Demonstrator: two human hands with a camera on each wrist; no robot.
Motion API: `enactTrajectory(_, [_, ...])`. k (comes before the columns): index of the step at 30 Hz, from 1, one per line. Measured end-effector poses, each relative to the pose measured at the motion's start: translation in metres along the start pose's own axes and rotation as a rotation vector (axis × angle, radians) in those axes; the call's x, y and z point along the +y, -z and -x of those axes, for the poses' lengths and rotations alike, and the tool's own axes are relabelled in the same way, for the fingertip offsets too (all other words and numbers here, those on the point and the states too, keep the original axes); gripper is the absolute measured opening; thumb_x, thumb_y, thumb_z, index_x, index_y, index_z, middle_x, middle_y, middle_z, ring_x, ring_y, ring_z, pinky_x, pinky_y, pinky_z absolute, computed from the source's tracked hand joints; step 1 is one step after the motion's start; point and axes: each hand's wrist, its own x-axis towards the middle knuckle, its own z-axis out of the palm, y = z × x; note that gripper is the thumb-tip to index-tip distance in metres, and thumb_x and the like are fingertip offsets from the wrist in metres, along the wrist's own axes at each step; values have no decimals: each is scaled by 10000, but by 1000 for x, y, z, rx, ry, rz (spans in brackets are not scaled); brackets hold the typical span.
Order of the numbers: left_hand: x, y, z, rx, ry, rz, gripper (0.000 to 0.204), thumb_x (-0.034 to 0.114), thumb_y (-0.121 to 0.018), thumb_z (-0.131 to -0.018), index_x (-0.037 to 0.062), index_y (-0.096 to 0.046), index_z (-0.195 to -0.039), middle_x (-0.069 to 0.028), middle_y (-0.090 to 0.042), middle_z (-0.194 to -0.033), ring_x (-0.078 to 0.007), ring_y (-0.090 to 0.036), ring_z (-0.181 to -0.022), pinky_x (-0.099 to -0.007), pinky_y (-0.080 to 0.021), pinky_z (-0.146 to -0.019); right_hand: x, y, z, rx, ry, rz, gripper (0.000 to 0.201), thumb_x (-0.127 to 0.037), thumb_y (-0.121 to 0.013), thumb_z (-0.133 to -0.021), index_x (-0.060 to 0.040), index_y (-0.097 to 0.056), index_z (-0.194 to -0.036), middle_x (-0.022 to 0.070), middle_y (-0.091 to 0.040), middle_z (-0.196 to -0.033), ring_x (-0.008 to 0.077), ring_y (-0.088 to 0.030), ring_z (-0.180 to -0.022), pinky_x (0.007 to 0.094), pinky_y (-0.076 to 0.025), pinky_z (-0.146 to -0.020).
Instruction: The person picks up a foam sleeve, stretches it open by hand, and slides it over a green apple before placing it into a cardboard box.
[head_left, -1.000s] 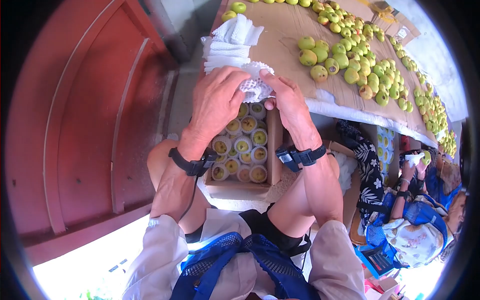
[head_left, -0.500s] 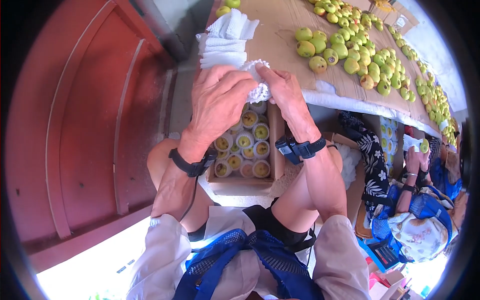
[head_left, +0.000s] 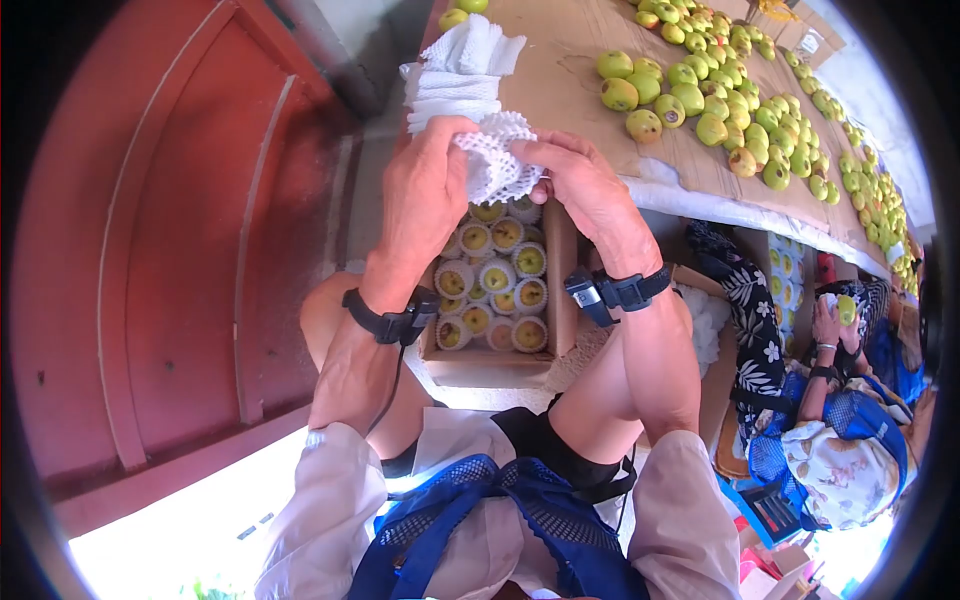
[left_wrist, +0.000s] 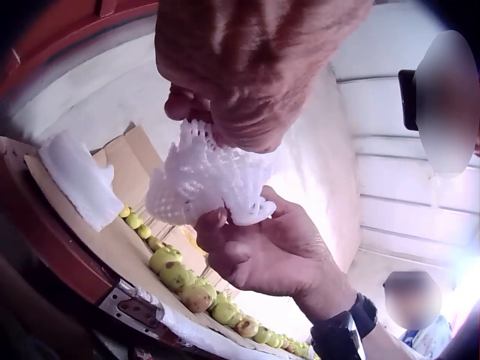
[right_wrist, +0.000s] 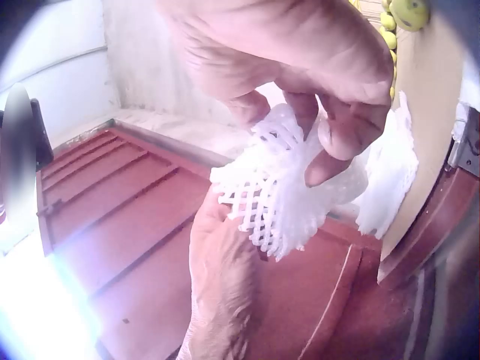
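Observation:
A white foam fruit net (head_left: 497,165) is held up between both hands, its lattice spread out. My left hand (head_left: 428,190) grips its left side, with the fingers partly hidden behind the net in the head view. My right hand (head_left: 585,185) pinches the other side between thumb and fingers, as the right wrist view shows at the net (right_wrist: 274,187). No fruit shows through the mesh. Just beyond the hands, a stack of flattened foam nets (head_left: 455,95) lies on the table corner. Below them, a cardboard box (head_left: 485,372) holds rows of netted apples (head_left: 497,275).
Many loose green-yellow apples (head_left: 740,120) lie across the cardboard-covered table (head_left: 560,90). A red metal door (head_left: 190,240) stands close on the left. At the right, another person (head_left: 840,430) sits holding an apple (head_left: 847,309). White foam nets (head_left: 705,325) fill a carton beside my right knee.
The foam net, bunched up half a second ago, is now spread wider. My left hand has turned and shifted so that more of the net shows. Both hands still hold it.

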Motion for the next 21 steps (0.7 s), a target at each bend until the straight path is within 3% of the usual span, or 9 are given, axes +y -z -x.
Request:
enactTrajectory(7, [-8, 1, -2, 40, 191, 88, 198, -10, -526, -985, 29, -574, -1172, -96, -667, -936, -204, -653, -833, -307, -509, -780, 2, 1, -2, 11, 11, 65, 228, -250, -714, -919, -32, -723, -984, -22, -643, -872, 69, -492, -692, 209, -377, -626])
enactTrajectory(13, [-19, 1, -8, -4, 657, 639, 181, 58, -521, -1011, 35, -608, -1169, -8, -644, -913, -43, -575, -718, -207, -426, -558, 2, 1, -7, 4, -41, 137, 287, -288, -682, -966, -24, -708, -1074, -14, -667, -974, 65, -561, -811, 218, -416, -631])
enactTrajectory(16, [-24, 12, -7, -136, 761, 783, 183, 82, -519, -1012, 36, -609, -1164, 0, -638, -889, -24, -556, -680, -194, -361, -476, 0, -2, -4, 27, -28, 111, 337, -334, -684, -972, -17, -701, -1085, 1, -669, -975, 72, -580, -830, 218, -411, -622])
enactTrajectory(21, [-17, 7, -6, 21, 786, 775, 174, 102, -515, -1022, 1, -584, -1147, -40, -648, -868, -74, -575, -621, -203, -340, -448, 5, -5, -7, 64, 7, 44, 439, -421, -677, -980, -10, -665, -1135, 21, -669, -955, 93, -604, -837, 223, -415, -634])
